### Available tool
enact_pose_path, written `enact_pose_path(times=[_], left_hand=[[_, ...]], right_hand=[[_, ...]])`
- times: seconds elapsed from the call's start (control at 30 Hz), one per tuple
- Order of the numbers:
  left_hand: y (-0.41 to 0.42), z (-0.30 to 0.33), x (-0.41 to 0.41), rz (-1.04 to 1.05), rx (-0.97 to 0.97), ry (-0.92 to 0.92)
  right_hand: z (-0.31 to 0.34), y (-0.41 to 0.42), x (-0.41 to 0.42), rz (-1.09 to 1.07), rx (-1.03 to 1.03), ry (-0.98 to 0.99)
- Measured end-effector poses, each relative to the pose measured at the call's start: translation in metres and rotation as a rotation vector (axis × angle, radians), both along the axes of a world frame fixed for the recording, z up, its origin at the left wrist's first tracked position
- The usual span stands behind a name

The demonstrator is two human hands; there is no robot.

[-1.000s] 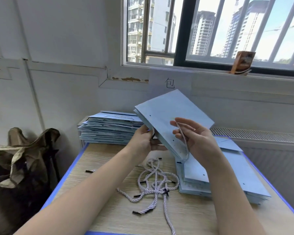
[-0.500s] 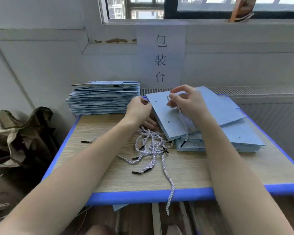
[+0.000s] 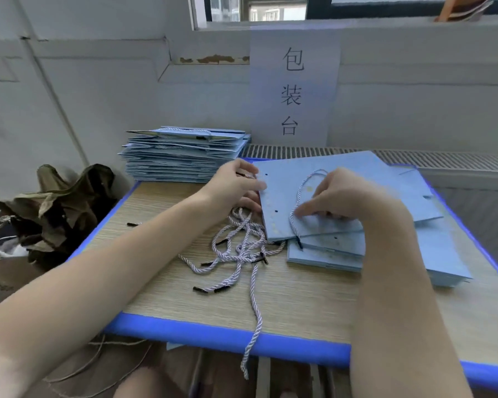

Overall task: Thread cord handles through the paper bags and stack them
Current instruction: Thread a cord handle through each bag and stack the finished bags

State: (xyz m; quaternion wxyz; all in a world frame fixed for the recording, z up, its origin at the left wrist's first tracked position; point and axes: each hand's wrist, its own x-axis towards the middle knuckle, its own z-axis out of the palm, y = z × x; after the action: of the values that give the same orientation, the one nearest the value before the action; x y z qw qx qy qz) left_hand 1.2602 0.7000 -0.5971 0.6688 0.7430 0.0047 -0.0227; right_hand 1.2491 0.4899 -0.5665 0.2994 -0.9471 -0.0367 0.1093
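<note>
Blue-edged table (image 3: pixel 227 331), both hands' fingers (image 3: pixel 302 209) pinching paper bag (image 3: pixel 288 196), cord (image 3: pixel 295 208).

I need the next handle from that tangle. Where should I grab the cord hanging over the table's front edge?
Judging by its pose, pinch the hanging cord on the tabletop stretch just below the tangle of cords, coming from above; there it lies straight and alone.

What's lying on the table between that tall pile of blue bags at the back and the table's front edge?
In the head view, a tangle of loose cords lies on the wood between the stacked bags and the table's blue front edge; one cord hangs over it.
</note>
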Motion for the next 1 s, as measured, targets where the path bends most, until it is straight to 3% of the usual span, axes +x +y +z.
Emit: enact_pose_path(times=[0.2,0.37,0.5,0.63,0.73,0.87,1.0], left_hand=[[-0.003,-0.003,0.001,0.107,-0.112,0.074],[-0.009,-0.003,0.012,0.189,-0.188,0.075],[-0.005,-0.001,0.011,0.144,-0.299,0.138],[0.003,-0.001,0.012,0.044,-0.367,0.178],[0.006,0.0,0.012,-0.078,-0.299,0.163],[0.005,0.003,0.01,-0.193,-0.105,0.116],[0.003,0.004,0.012,-0.267,-0.035,0.12]], right_hand=[[-0.013,0.016,0.005,-0.016,0.107,-0.098],[-0.009,0.022,0.007,0.035,-0.04,-0.075],[-0.014,0.027,0.011,-0.053,-0.012,-0.209],[-0.01,0.036,0.008,0.004,-0.004,-0.233],[-0.007,0.042,0.006,0.083,-0.093,-0.173],[-0.008,0.046,0.007,0.172,-0.083,-0.085],[-0.005,0.04,0.005,0.26,-0.096,-0.036]])
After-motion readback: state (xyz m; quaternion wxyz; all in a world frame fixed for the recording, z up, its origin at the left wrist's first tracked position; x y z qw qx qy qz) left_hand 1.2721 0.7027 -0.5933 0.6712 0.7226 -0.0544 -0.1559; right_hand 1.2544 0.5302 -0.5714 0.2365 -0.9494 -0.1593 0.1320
